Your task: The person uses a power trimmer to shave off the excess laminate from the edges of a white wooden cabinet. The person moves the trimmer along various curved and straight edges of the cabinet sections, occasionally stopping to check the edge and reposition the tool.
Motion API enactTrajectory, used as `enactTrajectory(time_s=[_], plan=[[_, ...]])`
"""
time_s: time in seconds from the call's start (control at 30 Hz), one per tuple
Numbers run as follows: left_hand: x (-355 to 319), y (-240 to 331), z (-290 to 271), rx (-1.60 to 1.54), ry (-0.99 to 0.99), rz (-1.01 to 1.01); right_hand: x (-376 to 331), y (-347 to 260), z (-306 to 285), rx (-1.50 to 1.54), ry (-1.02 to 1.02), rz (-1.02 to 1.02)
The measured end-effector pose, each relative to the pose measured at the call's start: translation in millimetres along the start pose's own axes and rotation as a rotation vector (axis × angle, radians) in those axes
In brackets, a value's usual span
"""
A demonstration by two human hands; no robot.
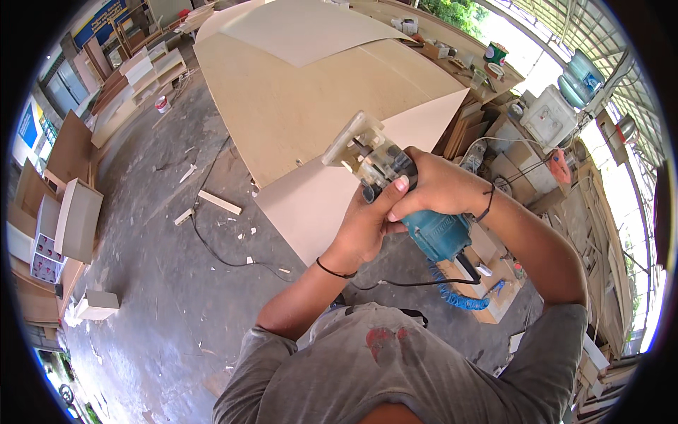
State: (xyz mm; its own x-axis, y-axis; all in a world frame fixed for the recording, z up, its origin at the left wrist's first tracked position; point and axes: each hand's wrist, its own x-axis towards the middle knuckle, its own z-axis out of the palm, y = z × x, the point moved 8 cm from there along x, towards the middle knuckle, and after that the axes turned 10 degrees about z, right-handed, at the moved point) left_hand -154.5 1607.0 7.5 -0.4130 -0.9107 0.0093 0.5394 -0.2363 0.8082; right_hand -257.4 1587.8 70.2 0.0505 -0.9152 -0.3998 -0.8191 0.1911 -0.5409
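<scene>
With both hands I hold a teal trim router point(439, 237), tilted so that its clear plastic base point(346, 138) points up and away to the left. My left hand point(364, 225) is closed on its near left side, thumb up near the base. My right hand point(441, 185) wraps round the motor body from the right, its fingers partly hidden. The black power cord point(431, 283) leaves the body's lower end and runs left. Beyond the router lies a large plywood panel point(296, 113), with a pale sheet point(300, 212) showing under its near edge.
Another pale sheet point(311, 32) lies on the panel's far part. A coiled blue hose point(462, 302) hangs by a low wooden surface point(487, 311) at right. A power strip point(184, 217) and wood offcut point(219, 203) are on the floor. Cabinet parts point(78, 219) stand left, a water dispenser point(549, 116) right.
</scene>
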Motion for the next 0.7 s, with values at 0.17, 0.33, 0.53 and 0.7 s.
enactTrajectory(time_s=[0.17,0.33,0.53,0.7], plan=[[6,-4,-5,-0.05,-0.038,-0.007,3,0,0,-0.002,0.049,-0.031],[12,-7,-10,-0.037,-0.097,-0.027,4,-2,0,-0.051,0.035,0.053],[17,-13,-12,-0.036,-0.061,-0.004,7,0,-1,-0.056,0.071,-0.003],[20,-17,-10,-0.049,-0.055,-0.022,9,3,-4,-0.088,0.054,0.053]])
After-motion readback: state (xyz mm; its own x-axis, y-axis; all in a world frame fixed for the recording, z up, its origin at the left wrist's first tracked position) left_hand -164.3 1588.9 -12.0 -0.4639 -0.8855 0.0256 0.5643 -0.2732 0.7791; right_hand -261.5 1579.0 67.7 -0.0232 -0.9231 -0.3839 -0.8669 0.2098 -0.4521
